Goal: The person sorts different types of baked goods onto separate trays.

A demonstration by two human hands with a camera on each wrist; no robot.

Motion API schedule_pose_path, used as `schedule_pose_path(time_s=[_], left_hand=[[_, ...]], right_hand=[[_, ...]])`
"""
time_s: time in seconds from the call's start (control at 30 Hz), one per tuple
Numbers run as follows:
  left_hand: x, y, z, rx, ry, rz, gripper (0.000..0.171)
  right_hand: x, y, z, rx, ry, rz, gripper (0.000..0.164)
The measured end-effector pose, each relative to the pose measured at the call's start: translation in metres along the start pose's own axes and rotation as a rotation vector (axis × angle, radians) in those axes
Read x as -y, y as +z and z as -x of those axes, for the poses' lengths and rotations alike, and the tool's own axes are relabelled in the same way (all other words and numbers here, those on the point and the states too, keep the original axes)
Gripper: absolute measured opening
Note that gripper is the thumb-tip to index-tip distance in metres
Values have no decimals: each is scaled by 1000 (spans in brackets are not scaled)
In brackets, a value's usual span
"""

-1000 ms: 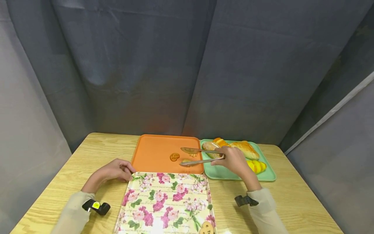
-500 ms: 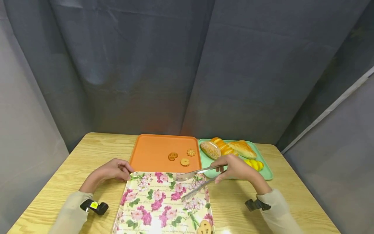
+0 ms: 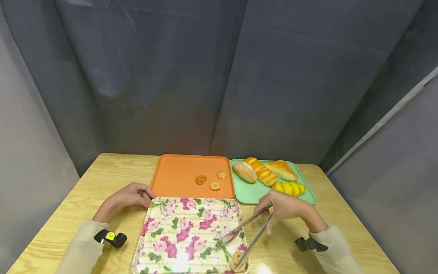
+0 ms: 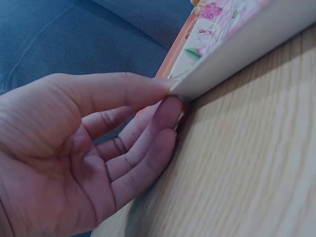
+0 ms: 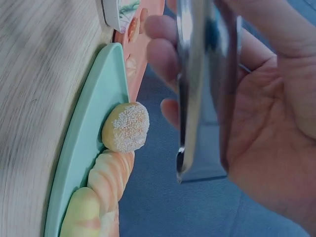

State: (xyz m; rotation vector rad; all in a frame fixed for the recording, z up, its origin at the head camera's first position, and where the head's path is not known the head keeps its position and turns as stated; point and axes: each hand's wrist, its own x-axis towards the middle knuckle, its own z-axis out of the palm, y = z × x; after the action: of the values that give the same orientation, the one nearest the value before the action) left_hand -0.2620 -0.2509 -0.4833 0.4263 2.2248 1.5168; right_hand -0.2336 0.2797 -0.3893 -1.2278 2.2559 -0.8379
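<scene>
My left hand (image 3: 131,196) pinches the far left corner of the flower-patterned tray (image 3: 186,236) between thumb and fingers, as the left wrist view shows closely. In my right hand (image 3: 285,209) I grip metal tongs (image 3: 253,242), their arms spread and slanting down over the tray's near right corner. A round pale cookie (image 3: 234,259) with a face-like pattern lies there. One tong tip overlaps the cookie in the head view, and the other is beyond it to the left. In the right wrist view the tongs' bent end (image 5: 200,123) lies against my palm.
Behind the flowered tray lies an orange tray (image 3: 178,171) with a brown cookie (image 3: 200,179), a round cookie (image 3: 215,185) and a star-shaped one (image 3: 222,175). To its right, a green tray (image 3: 244,194) carries several breads, including a seeded bun (image 3: 245,172) and a yellow striped roll (image 3: 289,188).
My right hand has brought the tongs from above the cookies on the orange tray down and toward me to the cookie on the flowered tray. My left hand keeps its hold on the tray corner.
</scene>
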Motion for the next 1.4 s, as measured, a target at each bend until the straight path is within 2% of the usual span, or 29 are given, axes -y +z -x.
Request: schedule_pose_path(time_s=[0.1, 0.47, 0.6, 0.8, 0.97, 1.4], left_hand=[[-2, -1, 1, 0, -6, 0, 33], [-6, -1, -1, -1, -18, 8, 31], [-7, 0, -1, -2, -24, 9, 31], [-8, 1, -1, -2, -16, 6, 32], [-9, 1, -1, -8, -9, 1, 31], [-3, 2, -1, -9, -14, 0, 31]], right_hand=[[2, 1, -1, -11, 33, 40, 45], [3, 4, -9, -133, 118, 172, 45], [3, 3, -12, -151, 116, 183, 44], [3, 3, -13, -105, 68, 126, 47], [3, 4, -12, -87, 83, 127, 50], [3, 12, -19, -173, 73, 189, 48]])
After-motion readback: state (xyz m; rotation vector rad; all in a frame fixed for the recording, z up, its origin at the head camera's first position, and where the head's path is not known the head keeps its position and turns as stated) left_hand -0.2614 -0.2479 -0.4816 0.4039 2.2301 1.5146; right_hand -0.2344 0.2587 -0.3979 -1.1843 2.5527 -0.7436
